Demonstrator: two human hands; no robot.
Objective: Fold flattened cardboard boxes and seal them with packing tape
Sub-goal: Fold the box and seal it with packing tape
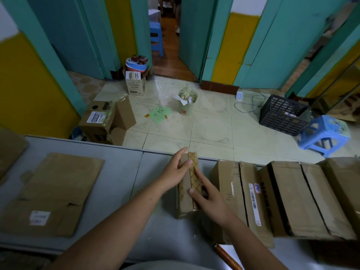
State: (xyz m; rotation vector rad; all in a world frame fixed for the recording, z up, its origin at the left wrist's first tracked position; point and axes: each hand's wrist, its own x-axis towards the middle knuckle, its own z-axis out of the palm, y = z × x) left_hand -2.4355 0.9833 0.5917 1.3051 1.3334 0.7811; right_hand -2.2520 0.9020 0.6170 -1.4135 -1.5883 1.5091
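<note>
Small cardboard box [183, 203] sits mid-worktop [120, 172], beside sealed boxes [292, 195]. Left hand [176, 170] curls its grip round the far end. Right hand [210, 197], grip spread, presses patterned tape [194, 168] flat. Sealing seems underway; next, firm smoothing toward the near edge.

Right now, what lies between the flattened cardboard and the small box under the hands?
Head view: only bare grey table separates the flattened cardboard from the small box; the left forearm crosses it.

hands [175, 170] [210, 199] 2 | held box [186, 199] 1 | stools [156, 37] [324, 133] 2 | crate [282, 114] 1
</note>
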